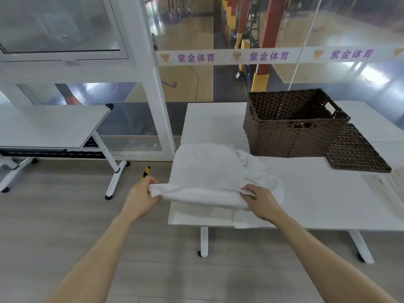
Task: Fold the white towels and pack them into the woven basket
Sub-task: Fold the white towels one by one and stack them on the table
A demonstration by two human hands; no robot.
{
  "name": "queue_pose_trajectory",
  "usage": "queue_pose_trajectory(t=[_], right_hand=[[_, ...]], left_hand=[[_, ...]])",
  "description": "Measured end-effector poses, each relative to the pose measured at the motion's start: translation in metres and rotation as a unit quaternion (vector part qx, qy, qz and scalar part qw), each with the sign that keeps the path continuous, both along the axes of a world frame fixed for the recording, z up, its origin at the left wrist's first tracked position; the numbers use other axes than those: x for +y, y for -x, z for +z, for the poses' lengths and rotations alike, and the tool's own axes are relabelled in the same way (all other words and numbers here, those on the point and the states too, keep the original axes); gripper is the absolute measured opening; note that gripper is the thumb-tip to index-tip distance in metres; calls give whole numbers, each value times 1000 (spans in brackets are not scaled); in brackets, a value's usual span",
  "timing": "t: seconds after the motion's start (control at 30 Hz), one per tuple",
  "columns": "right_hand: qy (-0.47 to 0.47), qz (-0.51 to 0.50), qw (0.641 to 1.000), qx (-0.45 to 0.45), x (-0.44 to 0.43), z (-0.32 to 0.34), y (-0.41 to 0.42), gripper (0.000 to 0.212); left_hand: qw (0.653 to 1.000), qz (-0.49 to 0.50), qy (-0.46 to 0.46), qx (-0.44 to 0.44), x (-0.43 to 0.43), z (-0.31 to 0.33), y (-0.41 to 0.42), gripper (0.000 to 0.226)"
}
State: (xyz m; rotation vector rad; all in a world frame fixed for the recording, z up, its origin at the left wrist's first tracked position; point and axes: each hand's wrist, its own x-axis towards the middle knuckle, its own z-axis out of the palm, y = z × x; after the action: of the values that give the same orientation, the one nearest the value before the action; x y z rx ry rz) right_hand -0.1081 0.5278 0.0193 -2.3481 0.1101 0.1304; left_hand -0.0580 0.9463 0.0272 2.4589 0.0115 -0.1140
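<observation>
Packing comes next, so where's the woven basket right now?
In the head view, right of centre: the woven basket stands on the white table, beyond the towel, beside a flat woven panel.

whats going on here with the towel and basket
A person grips a white towel by its near edge, left hand at one end, right hand at the other, over the white table. The woven basket stands open behind it with no towel visible inside. A flat woven panel lies beside the basket.
</observation>
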Motion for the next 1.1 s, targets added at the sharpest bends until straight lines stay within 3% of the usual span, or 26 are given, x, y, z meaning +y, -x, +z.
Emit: queue_pose_trajectory(t=[0.13, 0.27, 0.4, 0.5, 0.6, 0.67, 0.73, 0.8, 0.87, 0.97, 1.1], right_hand=[[27, 2, 1000, 8, 13, 4, 12, 21], [38, 13, 998, 38, 15, 0, 25, 23], [45, 23, 995, 90, 13, -2, 19, 28], [75, 59, 987, 130, 8, 5, -8, 18], [143, 129, 966, 174, 0, 22, -64, 26], [160, 138, 963, 165, -8, 38, -119, 21], [147, 55, 984, 87, -17, 52, -184, 35], [99, -55, 993, 23, -25, 53, -242, 69], [94, -100, 990, 45, -30, 27, -273, 93], [138, -79, 978, 133, -26, -51, -261, 85], [186, -31, 950, 248, -10, -141, -198, 84]], left_hand=[[999, 36, -18, -6, 17, -2, 4, 13], [999, 4, 12, 40, 38, -13, 4, 35], [997, -11, 23, 76, 37, -18, -4, 38], [996, -22, 8, 86, 31, -17, -26, 28], [996, -42, -22, 81, 25, -11, -68, 27], [998, -37, -7, 59, 16, 0, -107, 26], [999, 17, 33, 28, 4, 12, -151, 24], [993, 77, 83, 20, -6, 16, -193, 43], [991, 95, 71, 57, -10, -7, -220, 58], [975, 85, 33, 203, -12, -76, -216, 74], [927, 105, 103, 344, -29, -140, -165, 84]])
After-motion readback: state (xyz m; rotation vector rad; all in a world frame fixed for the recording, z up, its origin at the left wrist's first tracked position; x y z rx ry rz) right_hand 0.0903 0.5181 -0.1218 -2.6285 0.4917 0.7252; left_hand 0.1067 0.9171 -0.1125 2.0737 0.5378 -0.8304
